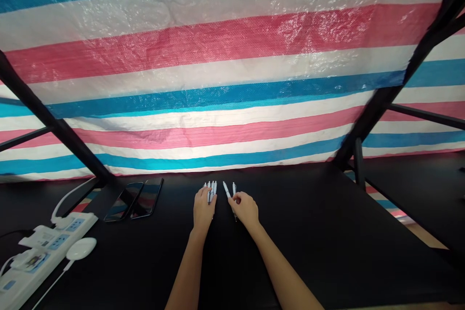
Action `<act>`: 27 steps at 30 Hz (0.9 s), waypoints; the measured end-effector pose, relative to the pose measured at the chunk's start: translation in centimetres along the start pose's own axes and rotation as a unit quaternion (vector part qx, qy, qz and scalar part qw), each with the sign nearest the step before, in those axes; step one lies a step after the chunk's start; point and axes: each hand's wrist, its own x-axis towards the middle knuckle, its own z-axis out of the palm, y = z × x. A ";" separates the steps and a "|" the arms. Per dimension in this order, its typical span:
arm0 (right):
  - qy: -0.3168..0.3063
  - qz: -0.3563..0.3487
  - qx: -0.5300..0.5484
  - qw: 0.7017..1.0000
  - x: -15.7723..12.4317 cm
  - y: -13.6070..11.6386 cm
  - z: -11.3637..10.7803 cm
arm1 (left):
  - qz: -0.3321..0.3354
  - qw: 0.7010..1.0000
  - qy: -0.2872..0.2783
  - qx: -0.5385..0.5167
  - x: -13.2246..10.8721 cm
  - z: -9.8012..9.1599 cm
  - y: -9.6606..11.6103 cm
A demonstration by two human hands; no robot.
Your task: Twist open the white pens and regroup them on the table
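Observation:
Several white pens lie on the black table [308,232] near its far edge. My left hand [203,209] rests on a group of three pens [211,189], fingers curled over them. My right hand [245,208] is closed in a pinch on one of two more pens [226,189] that lie a little to the right. Both forearms reach forward from the bottom of the head view.
Two dark phones [133,199] lie side by side at the left. A white power strip [39,249] with plugs, cables and a white round charger [80,248] sits at the near left. Black frame bars [54,126] [385,101] slant before a striped tarp [232,72].

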 end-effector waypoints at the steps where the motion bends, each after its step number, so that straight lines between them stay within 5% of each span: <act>1: -0.002 0.003 0.031 1.000 0.1 0.1 -0.2 | -0.001 1.000 -0.001 0.003 0.0 0.0 0.1; 11: -0.050 -0.007 0.352 0.935 1.3 1.4 0.5 | 0.003 0.999 0.044 0.000 0.2 -0.4 0.5; 15: -0.057 -0.004 0.366 0.929 1.5 1.3 0.2 | -0.021 0.994 0.083 -0.064 0.2 -1.0 1.4; 20: -0.061 0.019 0.376 0.925 1.6 1.4 -0.3 | 0.002 0.983 0.011 -0.182 -0.3 -0.9 2.7; 27: -0.065 0.073 0.359 0.928 2.0 1.8 -1.0 | 0.044 0.983 -0.023 -0.179 -0.6 -0.6 2.9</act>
